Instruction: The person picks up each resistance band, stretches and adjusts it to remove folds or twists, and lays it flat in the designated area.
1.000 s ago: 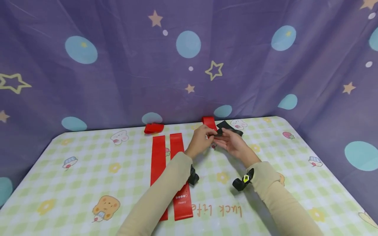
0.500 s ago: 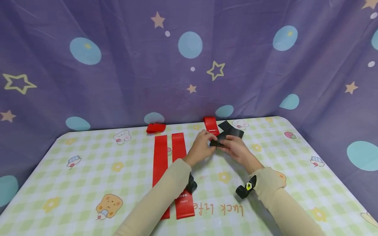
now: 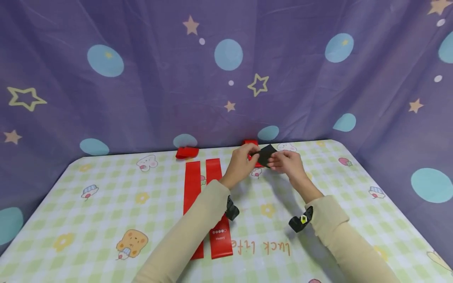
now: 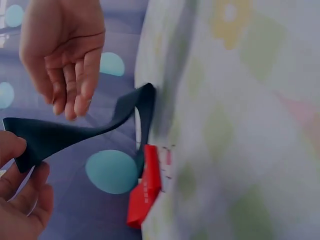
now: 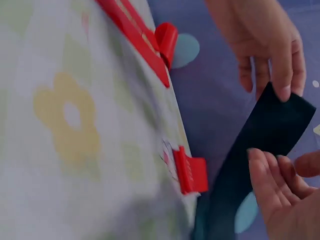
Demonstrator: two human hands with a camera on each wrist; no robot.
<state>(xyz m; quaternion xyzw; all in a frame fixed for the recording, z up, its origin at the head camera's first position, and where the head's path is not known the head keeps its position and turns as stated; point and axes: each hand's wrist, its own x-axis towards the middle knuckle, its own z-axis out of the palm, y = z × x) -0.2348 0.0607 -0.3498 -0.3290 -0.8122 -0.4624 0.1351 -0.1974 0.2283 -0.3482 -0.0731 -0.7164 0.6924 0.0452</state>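
Note:
A black resistance band (image 3: 266,155) rises from the back of the table, one end lifted. My left hand (image 3: 243,164) pinches that end between thumb and fingers; the left wrist view shows the band (image 4: 65,137) drooping from the fingertips to a fold on the table. To its right is my right hand (image 3: 288,163), fingers loosely extended. In the left wrist view this right hand (image 4: 65,60) is apart from the band, though its fingertips overlap the band in the right wrist view. A red resistance band (image 3: 251,142) lies behind, partly hidden by the left hand.
Two long red bands (image 3: 192,184) lie side by side under the left forearm, one printed "Heavy". A folded red band (image 3: 187,152) sits at the table's back edge. A purple patterned curtain (image 3: 159,78) hangs behind the checked tablecloth (image 3: 106,220).
The black band's end has gone from low between both hands to raised in the left hand. My right hand has let go of it and moved slightly right.

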